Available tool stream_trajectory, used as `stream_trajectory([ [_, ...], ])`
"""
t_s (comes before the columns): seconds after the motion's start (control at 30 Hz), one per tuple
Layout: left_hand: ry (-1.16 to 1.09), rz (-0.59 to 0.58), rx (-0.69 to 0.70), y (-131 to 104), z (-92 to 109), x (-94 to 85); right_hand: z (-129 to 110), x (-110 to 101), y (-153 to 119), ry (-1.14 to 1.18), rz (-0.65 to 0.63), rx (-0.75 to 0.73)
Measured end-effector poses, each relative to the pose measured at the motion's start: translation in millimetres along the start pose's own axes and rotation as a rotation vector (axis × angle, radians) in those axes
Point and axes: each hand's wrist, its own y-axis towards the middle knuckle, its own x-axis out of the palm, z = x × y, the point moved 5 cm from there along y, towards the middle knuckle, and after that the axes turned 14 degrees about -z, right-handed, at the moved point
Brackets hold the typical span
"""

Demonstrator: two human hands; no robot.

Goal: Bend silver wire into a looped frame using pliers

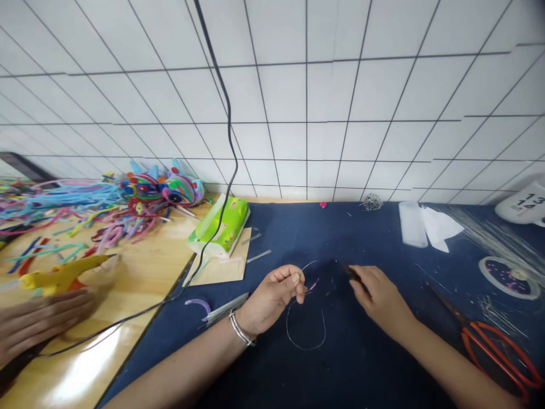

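Wire [305,335], thin and silvery, is the piece you have in hand: it hangs in a loose loop on the dark blue cloth [366,363] between your wrists, only roughly curved, so the shaping looks begun rather than finished, and no bead is clearly strung on it yet. Far left, another person's hand [40,324] lies flat on the glossy wooden table [145,278] beside a yellow glue gun [59,275], with a fuzzy, many-coloured tangle of pipe cleaners [76,204] behind. A soft green packet [221,224] sits on a cardboard sheet [223,264]. Your left hand [272,298], with a metal bangle at the wrist, pinches one end of the wire between thumb and fingertips. Your right hand [377,295] is closed round a small dark tool [351,274], perhaps pliers, too blurred to name. Right of it lie orange-handled scissors [498,346] and straight fine wire strands [498,238].
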Motion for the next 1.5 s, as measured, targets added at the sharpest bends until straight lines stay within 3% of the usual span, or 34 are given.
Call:
stream_trajectory([
  [0.17,0.006,0.007,0.032,-1.3,1.3,0.8,-3.7,15.3,-2.8,-0.173,-0.058,-0.105],
  [0.4,-0.001,0.009,0.034,0.4,-0.5,1.1,2.5,-20.5,-2.3,0.325,0.110,0.076],
  [0.53,-0.012,0.013,0.021,0.3,-2.0,0.8,4.6,-19.2,-2.2,0.335,0.147,0.073],
  [0.8,0.003,0.007,0.043,-0.4,0.3,3.0,14.5,-0.3,-0.4,0.224,0.018,0.115],
  [1.0,0.168,0.037,0.081,-1.7,3.7,5.6,-17.1,-9.4,-5.9,0.311,-0.103,0.057],
  [1.17,0.365,0.047,0.086,-2.0,3.4,9.2,-47.5,-5.8,-7.3,0.211,-0.173,-0.046],
  [1.5,0.623,0.027,0.066,-3.6,4.4,14.6,-61.2,-5.2,-6.2,0.073,-0.176,-0.045],
])
